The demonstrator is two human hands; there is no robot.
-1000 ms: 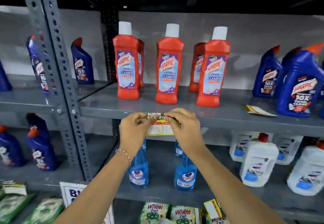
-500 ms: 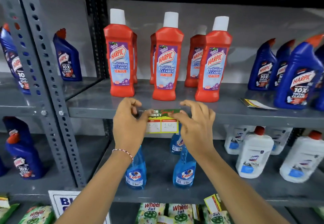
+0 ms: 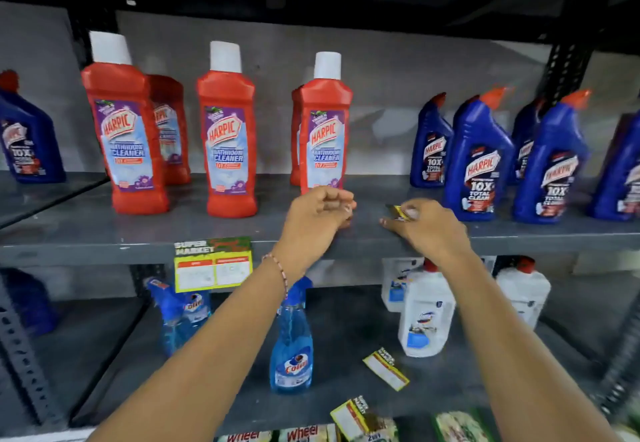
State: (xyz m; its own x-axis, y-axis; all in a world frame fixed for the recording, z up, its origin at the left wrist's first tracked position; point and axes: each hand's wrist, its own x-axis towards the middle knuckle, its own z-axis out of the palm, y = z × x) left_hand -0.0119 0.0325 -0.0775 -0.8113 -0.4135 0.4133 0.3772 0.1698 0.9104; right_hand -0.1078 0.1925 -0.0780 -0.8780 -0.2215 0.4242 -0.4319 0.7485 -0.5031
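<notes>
A yellow and green price tag (image 3: pixel 213 263) hangs on the front edge of the grey shelf (image 3: pixel 104 247), below the red Harpic bottles (image 3: pixel 228 143). My right hand (image 3: pixel 429 230) rests on the shelf to the right and pinches a second, small price tag (image 3: pixel 398 211) between thumb and fingers. My left hand (image 3: pixel 317 214) hovers in front of the rightmost red bottle (image 3: pixel 325 136) with its fingers curled and nothing visible in it.
Blue Harpic bottles (image 3: pixel 474 161) stand at the right of the same shelf. Below are blue Colin spray bottles (image 3: pixel 292 348), white jugs (image 3: pixel 426 313) and a loose tag (image 3: pixel 386 369). Another tag (image 3: pixel 348 419) lies over packets at the bottom.
Both hands have let go of the tag on the shelf edge and moved right. My right hand now pinches the small tag that lay on the shelf by the blue bottles.
</notes>
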